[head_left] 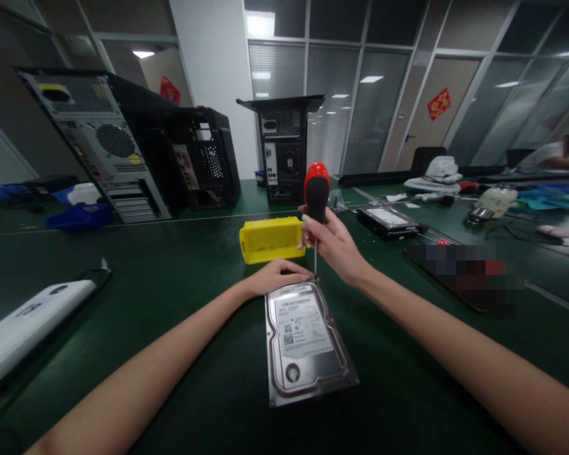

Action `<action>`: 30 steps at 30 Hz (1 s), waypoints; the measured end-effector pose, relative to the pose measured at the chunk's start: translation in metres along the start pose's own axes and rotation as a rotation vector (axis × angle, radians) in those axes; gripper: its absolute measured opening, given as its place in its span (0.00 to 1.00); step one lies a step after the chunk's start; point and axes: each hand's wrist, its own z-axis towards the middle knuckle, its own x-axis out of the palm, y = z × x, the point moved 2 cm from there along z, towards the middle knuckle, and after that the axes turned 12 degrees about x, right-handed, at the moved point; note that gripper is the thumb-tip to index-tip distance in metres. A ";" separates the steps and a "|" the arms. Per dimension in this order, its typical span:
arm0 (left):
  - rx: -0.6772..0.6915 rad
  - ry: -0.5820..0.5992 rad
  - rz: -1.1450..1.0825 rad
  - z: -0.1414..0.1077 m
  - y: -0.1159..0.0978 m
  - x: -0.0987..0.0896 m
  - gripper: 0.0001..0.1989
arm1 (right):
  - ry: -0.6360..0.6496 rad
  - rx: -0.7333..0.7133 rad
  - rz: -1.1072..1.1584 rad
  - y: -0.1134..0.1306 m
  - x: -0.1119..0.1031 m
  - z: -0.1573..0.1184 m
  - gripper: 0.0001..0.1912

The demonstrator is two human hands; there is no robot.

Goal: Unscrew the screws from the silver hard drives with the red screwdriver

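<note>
A silver hard drive [308,335] with a white label lies on the green table in front of me. My left hand [282,276] rests over its far edge, fingers bent round that edge and reaching toward the far right corner. In my right hand [334,243] is a screwdriver [318,193] with a red and black handle, held nearly upright. Its thin shaft points down, and the tip meets the drive's far right corner beside my left fingertips. Any screw under the tip is too small to make out. Just behind my hands stands a yellow plastic bin [270,241], its open side facing me.
Black computer cases [284,151] stand at the back and left. More hard drives [389,220] sit at the right, behind a dark flat phone-like object [446,275], partly blurred. A white power strip [33,325] lies at left. A person [557,151] sits at far right.
</note>
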 end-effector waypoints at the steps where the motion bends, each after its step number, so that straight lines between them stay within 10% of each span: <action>1: 0.001 0.000 -0.002 0.000 0.000 0.000 0.15 | 0.015 0.010 0.023 0.000 0.000 0.000 0.16; 30: -0.015 0.005 -0.011 0.000 0.002 0.000 0.14 | -0.165 -0.050 -0.062 -0.001 -0.010 0.001 0.18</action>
